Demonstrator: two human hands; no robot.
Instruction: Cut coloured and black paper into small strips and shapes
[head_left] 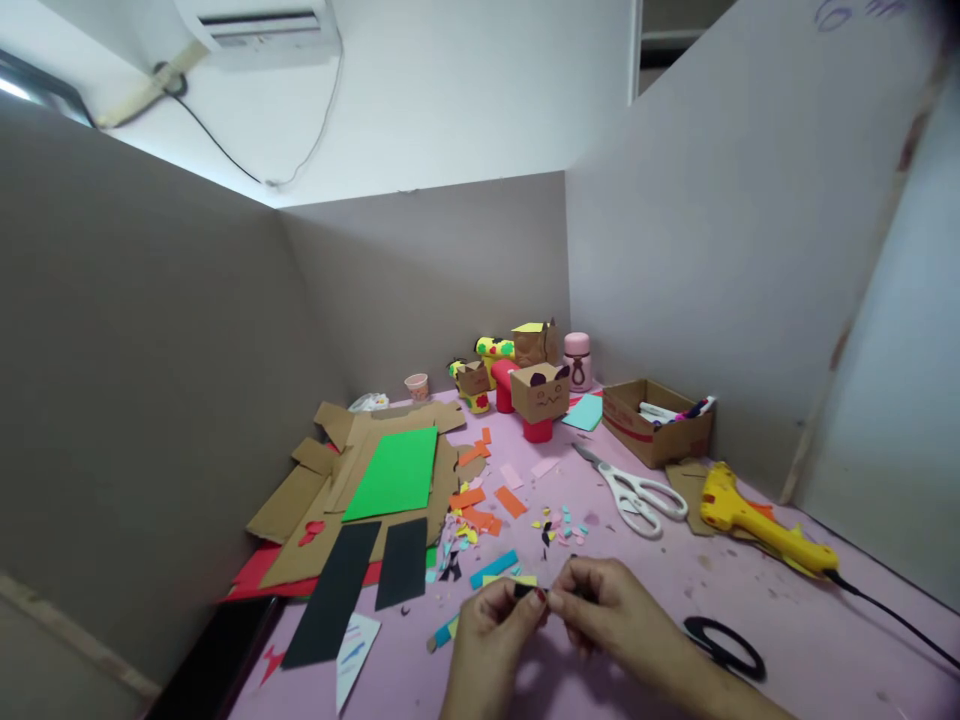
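Note:
My left hand (496,632) pinches a small piece of black paper (523,590) between thumb and forefinger. From the right, my right hand (611,612) meets it, its thumb and forefinger closed at the end of the same piece. The fingers cover most of the piece. Just beyond my hands lie a blue paper strip (494,569) and a pale yellow strip (517,580). A pair of scissors with black handles (726,645) lies by my right forearm, which hides its blades. Coloured paper scraps (461,532) are scattered ahead of my left hand.
White-handled scissors (634,492), a yellow glue gun (765,525) with its cord, and a cardboard box (660,425) of pens are at right. Cardboard sheets (300,560), green paper (397,470) and black strips (334,595) cover the left. A cat-faced cardboard figure (538,397) stands behind.

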